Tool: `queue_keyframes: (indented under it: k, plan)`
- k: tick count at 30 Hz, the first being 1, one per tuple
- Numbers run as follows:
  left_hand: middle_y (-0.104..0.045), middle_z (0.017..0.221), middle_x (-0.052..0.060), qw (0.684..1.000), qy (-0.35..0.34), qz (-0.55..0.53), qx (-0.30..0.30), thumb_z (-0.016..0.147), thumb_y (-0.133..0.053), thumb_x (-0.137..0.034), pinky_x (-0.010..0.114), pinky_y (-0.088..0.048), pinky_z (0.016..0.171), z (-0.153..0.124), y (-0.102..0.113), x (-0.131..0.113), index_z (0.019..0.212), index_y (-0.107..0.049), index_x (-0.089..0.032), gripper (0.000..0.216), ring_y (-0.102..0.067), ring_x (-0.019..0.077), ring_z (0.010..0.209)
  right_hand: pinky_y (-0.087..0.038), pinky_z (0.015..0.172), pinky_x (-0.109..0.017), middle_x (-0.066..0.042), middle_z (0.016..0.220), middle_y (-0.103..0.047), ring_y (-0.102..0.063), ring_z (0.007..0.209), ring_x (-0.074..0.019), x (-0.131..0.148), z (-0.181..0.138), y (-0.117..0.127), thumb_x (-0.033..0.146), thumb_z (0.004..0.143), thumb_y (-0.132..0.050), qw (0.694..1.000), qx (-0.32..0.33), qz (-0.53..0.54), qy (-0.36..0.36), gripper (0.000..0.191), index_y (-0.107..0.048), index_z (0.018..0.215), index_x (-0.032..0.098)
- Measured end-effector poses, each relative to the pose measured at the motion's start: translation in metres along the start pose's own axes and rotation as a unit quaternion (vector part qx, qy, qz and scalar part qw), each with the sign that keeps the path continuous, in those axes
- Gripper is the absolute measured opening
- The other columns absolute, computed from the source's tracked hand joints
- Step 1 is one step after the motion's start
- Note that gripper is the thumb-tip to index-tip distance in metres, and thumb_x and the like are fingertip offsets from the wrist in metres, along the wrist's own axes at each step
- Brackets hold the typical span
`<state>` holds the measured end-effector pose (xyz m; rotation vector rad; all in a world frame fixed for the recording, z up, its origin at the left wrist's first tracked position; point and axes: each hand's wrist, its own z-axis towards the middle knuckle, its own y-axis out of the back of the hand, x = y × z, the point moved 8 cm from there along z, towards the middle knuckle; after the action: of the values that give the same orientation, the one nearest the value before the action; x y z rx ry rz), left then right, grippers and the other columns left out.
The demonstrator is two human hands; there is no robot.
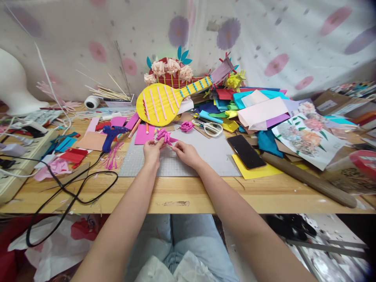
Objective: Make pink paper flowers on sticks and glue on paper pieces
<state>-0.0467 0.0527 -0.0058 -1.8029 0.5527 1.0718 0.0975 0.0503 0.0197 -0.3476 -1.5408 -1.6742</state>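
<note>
My left hand (152,152) pinches a magenta paper flower (163,135) over the grey cutting mat (205,160). A magenta strip (173,140) sticks out from the flower's right side, and my right hand (185,152) has its fingertips closed at the strip's lower end. A second magenta flower (187,126) lies on the mat's far edge. Left of my hands is a flat magenta sheet (142,135). Behind them rests a yellow paper lute (157,102) with pink strips across its body and a blue-banded neck.
On the left stand a blue glue gun (111,137), its looping black cord (85,199) and a power strip (20,164). White-handled scissors (213,129), a black phone (246,152), a wooden rod (308,180) and piled coloured sheets (261,111) are to the right.
</note>
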Motion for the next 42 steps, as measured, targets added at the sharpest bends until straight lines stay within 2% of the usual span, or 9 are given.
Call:
queue_keyframes:
  k: [5,8,15,21,24,28,31,37,42]
  plan:
    - [-0.058,0.061,-0.003,0.999,0.019,0.003,0.035,0.063,-0.071,-0.016,0.030,-0.052,0.066,-0.002,-0.005,0.002,0.080,-0.039,-0.017,0.036,-0.060,0.0101,0.055,-0.033,0.058,-0.022,0.001,0.062,-0.059,-0.052,0.060,-0.0116,-0.001,0.000,0.001,0.033,0.087,-0.041,1.000,0.010,-0.001,-0.010,0.023,-0.057,0.077,0.019]
    - [-0.062,0.068,0.000,0.998,0.031,0.011,0.048,0.063,-0.070,-0.012,0.033,-0.052,0.069,-0.004,-0.007,0.002,0.083,-0.038,-0.017,0.039,-0.062,0.0120,0.059,-0.034,0.059,-0.021,0.002,0.058,-0.058,-0.052,0.058,-0.0112,-0.006,0.001,0.001,0.034,0.088,-0.038,1.000,0.012,0.008,-0.015,0.026,-0.057,0.077,0.020]
    - [-0.062,0.070,-0.001,0.999,-0.002,0.030,0.028,0.061,-0.068,-0.006,0.033,-0.051,0.071,-0.003,-0.004,-0.003,0.086,-0.038,-0.018,0.042,-0.063,0.0121,0.061,-0.034,0.058,-0.020,0.004,0.054,-0.055,-0.051,0.056,-0.0095,-0.007,0.002,0.001,0.034,0.088,-0.039,0.998,0.034,0.044,0.005,0.026,-0.056,0.076,0.019]
    - [-0.063,0.070,0.001,0.999,0.036,0.024,0.027,0.063,-0.065,-0.001,0.032,-0.051,0.070,-0.002,-0.003,0.004,0.083,-0.037,-0.017,0.038,-0.063,0.0131,0.063,-0.036,0.059,-0.019,0.004,0.049,-0.054,-0.050,0.051,-0.0082,-0.010,0.002,-0.003,0.035,0.089,-0.035,0.996,0.054,0.064,-0.013,0.031,-0.057,0.076,0.017]
    - [-0.062,0.068,0.001,0.999,0.030,0.017,0.018,0.064,-0.066,-0.003,0.032,-0.052,0.069,-0.001,-0.002,0.003,0.082,-0.034,-0.018,0.040,-0.064,0.0133,0.063,-0.036,0.059,-0.019,0.004,0.052,-0.056,-0.052,0.052,-0.0081,-0.011,0.002,-0.004,0.035,0.090,-0.034,0.996,0.051,0.067,-0.016,0.032,-0.057,0.077,0.017]
    - [-0.062,0.067,-0.001,1.000,0.004,0.011,0.013,0.063,-0.068,-0.005,0.032,-0.052,0.069,-0.002,-0.002,0.000,0.082,-0.033,-0.019,0.042,-0.063,0.0127,0.063,-0.035,0.059,-0.020,0.003,0.058,-0.060,-0.054,0.057,-0.0099,-0.007,0.002,-0.002,0.039,0.086,-0.042,0.998,0.037,0.057,0.001,0.025,-0.056,0.086,0.019]
    - [-0.061,0.067,-0.001,1.000,0.000,0.017,0.007,0.062,-0.069,-0.007,0.031,-0.052,0.066,-0.002,-0.001,-0.002,0.082,-0.034,-0.019,0.043,-0.062,0.0123,0.062,-0.035,0.059,-0.021,0.004,0.063,-0.061,-0.053,0.059,-0.0104,-0.003,0.002,0.002,0.034,0.083,-0.048,0.999,0.013,0.041,0.022,0.017,-0.053,0.093,0.022]
    - [-0.057,0.067,-0.003,0.998,-0.001,0.055,0.033,0.057,-0.073,-0.016,0.024,-0.049,0.059,-0.004,-0.004,-0.004,0.080,-0.046,-0.016,0.036,-0.056,0.0080,0.057,-0.036,0.061,-0.021,0.004,0.065,-0.059,-0.051,0.060,-0.0105,-0.002,0.001,0.003,0.030,0.083,-0.046,0.998,0.008,0.054,0.040,0.012,-0.053,0.087,0.021]
    - [-0.052,0.067,-0.004,0.997,-0.018,0.063,0.029,0.055,-0.072,-0.015,0.020,-0.047,0.055,-0.003,-0.002,-0.005,0.077,-0.049,-0.016,0.031,-0.052,0.0065,0.058,-0.037,0.063,-0.022,0.004,0.063,-0.058,-0.053,0.061,-0.0105,-0.003,0.001,0.001,0.029,0.082,-0.045,0.995,0.018,0.087,0.044,0.010,-0.051,0.082,0.021]
